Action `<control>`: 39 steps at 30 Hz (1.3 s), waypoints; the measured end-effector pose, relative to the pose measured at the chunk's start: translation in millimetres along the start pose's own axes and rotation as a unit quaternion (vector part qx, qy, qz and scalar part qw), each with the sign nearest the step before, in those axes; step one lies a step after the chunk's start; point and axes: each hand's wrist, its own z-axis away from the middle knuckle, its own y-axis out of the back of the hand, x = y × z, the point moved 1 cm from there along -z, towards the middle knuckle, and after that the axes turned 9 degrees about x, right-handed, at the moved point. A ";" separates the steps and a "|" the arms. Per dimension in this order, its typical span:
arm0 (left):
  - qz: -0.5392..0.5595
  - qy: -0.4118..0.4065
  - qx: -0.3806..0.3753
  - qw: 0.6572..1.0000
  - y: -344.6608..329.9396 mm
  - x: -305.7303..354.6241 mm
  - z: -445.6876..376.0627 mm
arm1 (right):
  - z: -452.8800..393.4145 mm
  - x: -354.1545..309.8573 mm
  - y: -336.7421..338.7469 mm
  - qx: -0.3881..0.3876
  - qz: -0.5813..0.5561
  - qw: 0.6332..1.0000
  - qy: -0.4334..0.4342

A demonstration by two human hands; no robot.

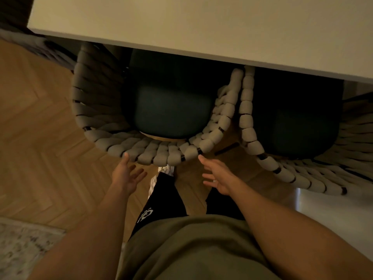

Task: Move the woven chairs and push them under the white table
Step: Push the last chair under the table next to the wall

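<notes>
Warm, dim light falls on a herringbone wood floor (40, 122). A pale patterned rug (22, 245) lies at the lower left corner. A lighter floor area (333, 215) shows at right.

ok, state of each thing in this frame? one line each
Left chair: front tucked under the table, backrest sticking out.
Right chair: also partly under, beside the left one.
Table: nothing on the part in view.
Left hand: open, fingertip at the left chair's back rim, no grip.
Right hand: open, fingertip at the same rim, no grip.
</notes>
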 end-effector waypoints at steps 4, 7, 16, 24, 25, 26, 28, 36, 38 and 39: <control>-0.041 -0.018 -0.002 0.999 17.3 56.8 -26.9 | -6.0 -2.1 -48.0 0.040 -0.097 0.994 -0.024; -0.057 -0.037 -0.018 0.998 25.3 96.7 -47.5 | -12.5 -8.6 -77.4 0.074 -0.171 0.981 -0.048; -0.074 -0.066 -0.061 0.993 25.7 124.2 -73.5 | -25.1 -14.7 -106.0 0.159 -0.233 0.959 0.025; -0.058 -0.053 -0.059 0.995 14.0 126.7 -72.8 | -31.7 -31.8 -98.4 0.178 -0.232 0.956 0.017; -0.055 -0.054 -0.057 0.995 14.6 125.0 -72.8 | -32.4 -30.5 -96.6 0.177 -0.234 0.956 0.014; -0.052 -0.054 -0.056 0.996 15.3 123.6 -72.5 | -33.6 -29.0 -95.7 0.176 -0.235 0.956 0.014; -0.052 -0.052 -0.058 0.996 16.3 120.9 -73.1 | -34.8 -26.2 -94.8 0.174 -0.233 0.957 0.014; -0.088 -0.039 -0.071 0.993 16.3 123.7 -77.6 | -37.7 -21.8 -92.2 0.155 -0.212 0.965 0.015; -0.103 -0.037 -0.064 0.992 16.7 125.9 -76.4 | -33.0 -21.4 -90.4 0.147 -0.206 0.967 0.036; -0.109 -0.040 -0.058 0.992 16.3 127.1 -74.3 | -31.5 -20.2 -89.3 0.141 -0.201 0.968 0.043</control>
